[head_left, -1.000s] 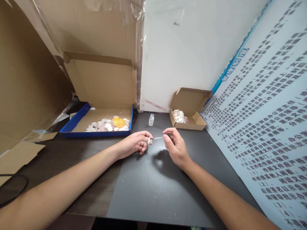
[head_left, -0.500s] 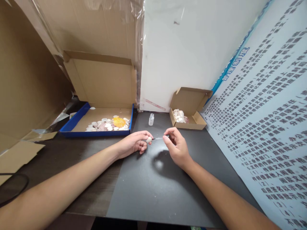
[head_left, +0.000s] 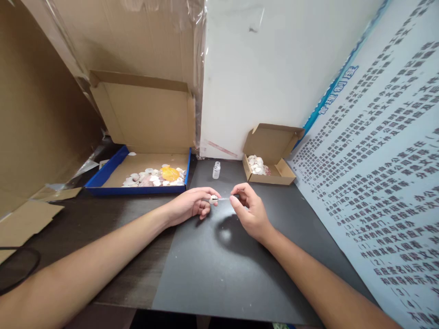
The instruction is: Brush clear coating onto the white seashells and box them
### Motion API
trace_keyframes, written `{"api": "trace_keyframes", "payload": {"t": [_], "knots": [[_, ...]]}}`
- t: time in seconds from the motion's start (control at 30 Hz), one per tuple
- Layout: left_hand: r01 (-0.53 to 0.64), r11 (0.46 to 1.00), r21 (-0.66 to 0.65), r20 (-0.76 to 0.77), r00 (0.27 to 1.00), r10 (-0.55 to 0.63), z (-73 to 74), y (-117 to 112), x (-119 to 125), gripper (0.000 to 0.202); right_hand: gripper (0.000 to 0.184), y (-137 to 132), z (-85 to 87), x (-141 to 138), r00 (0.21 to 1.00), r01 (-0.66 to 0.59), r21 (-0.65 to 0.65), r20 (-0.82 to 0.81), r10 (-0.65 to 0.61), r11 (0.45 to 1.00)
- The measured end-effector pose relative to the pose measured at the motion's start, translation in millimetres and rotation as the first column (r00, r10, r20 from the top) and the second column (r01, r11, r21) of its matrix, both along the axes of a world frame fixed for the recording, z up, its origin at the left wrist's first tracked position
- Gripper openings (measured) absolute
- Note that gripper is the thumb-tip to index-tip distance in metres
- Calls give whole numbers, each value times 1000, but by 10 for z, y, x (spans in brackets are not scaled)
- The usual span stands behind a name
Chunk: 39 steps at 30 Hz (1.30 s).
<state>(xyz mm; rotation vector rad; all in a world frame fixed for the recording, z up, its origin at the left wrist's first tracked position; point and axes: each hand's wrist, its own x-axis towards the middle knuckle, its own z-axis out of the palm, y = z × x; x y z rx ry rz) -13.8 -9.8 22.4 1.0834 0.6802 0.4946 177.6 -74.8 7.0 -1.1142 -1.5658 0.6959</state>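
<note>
While my left hand (head_left: 189, 205) has a little white shell (head_left: 213, 200) pinched between thumb and finger in the head view, its other fingers just curl loosely below. My right hand (head_left: 251, 212) is gripping a thin brush (head_left: 224, 198), thumb pressed toward the fingertips, holding it more or less level. Brush points left at the shell, and its dark tip is right over it; can't honestly tell from this angle if it's touching. So the shell is up off the grey mat (head_left: 219, 278), between my two hands. Just past them a small clear bottle (head_left: 216, 171) stands upright on the mat. Off to the left there's a blue box (head_left: 137, 191), lid tipped up, with a bunch of loose shells (head_left: 134, 180) over the near part of its floor and a yellow piece (head_left: 169, 173) sitting on top of them. Past my right hand is a small brown box (head_left: 274, 180), lid up too, with a whitish pile (head_left: 255, 164) in its left half. Mat lies on a dark wood table (head_left: 133, 274). Big poster (head_left: 384, 183) with Chinese text down my right side, white board (head_left: 254, 82) at the back.
</note>
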Motion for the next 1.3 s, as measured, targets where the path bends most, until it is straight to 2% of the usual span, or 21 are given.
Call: {"api": "trace_keyframes", "payload": {"t": [0.27, 0.4, 0.57, 0.7, 0.87, 1.03, 1.17, 1.3], "knots": [[-3, 1000, -13, -2, 1000, 3, 6, -3, -3, 16, 9, -2, 14, 0, 1000, -17, -1, -9, 17, 1000], [-3, 1000, -5, 2, 1000, 3, 1, 2, 1, 15, 10, 0, 1, 4, 999, 43, -9, 20, -43, 999], [-11, 1000, -6, -11, 1000, 10, 21, -12, 5, 13, 8, -1, -3, 3, 1000, -18, 19, 1, 18, 1000], [-13, 1000, -2, -12, 1000, 13, 23, -19, 3, 14, 9, -11, 16, 4, 1000, 12, 12, 19, -12, 1000], [-7, 1000, 4, -3, 1000, 7, 7, -5, 6, 13, 10, -9, 35, -4, 999, -40, -1, 32, 40, 999], [-4, 1000, 3, -5, 1000, 4, 0, 10, 8, 13, 10, -18, 41, -15, 999, 39, 15, 33, -39, 999], [-6, 1000, 2, -7, 1000, 6, 1, 3, 6, 13, 9, -32, 40, -10, 1000, -9, 25, 22, 9, 1000], [-7, 1000, 5, -11, 1000, 7, 8, -9, 2, 14, 10, -29, 36, -4, 999, 23, 13, 27, -23, 1000]]}}
